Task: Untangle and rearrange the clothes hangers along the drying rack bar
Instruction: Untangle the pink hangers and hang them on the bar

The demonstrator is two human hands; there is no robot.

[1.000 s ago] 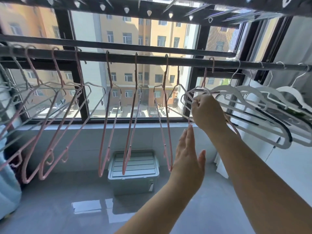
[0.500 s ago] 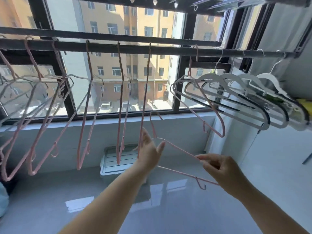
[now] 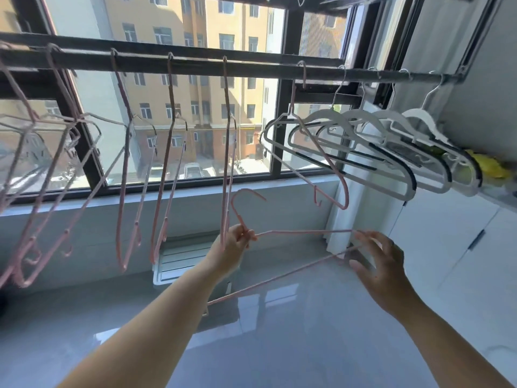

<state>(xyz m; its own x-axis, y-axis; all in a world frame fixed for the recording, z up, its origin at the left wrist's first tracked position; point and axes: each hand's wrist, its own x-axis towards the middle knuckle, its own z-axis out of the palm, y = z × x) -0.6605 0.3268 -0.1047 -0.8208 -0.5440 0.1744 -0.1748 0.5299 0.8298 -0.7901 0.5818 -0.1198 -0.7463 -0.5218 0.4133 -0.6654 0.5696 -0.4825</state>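
Left hand (image 3: 234, 243) pinches the freed pink hanger (image 3: 305, 232) by its neck; right hand (image 3: 383, 266) spreads open at its end. It needs rehanging on the bar (image 3: 195, 65) above; the tangled hangers (image 3: 50, 163) up-left need sorting.

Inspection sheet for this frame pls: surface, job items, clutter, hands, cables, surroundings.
Surface: glossy grey floor, reflecting the window.
Job's things: drying rack bar carries pink hangers left and centre, and white hangers bunched at the right with one pink among them. The loose pink hanger is off the bar.
Clutter: storage box on the floor under the window; yellow item behind the white hangers.
Grippers: left hand grips the loose pink hanger at its neck. Right hand has fingers at its far end, grip unclear.
Cables: thin dark line down the right wall, maybe a cord.
Surroundings: window, buildings outside.
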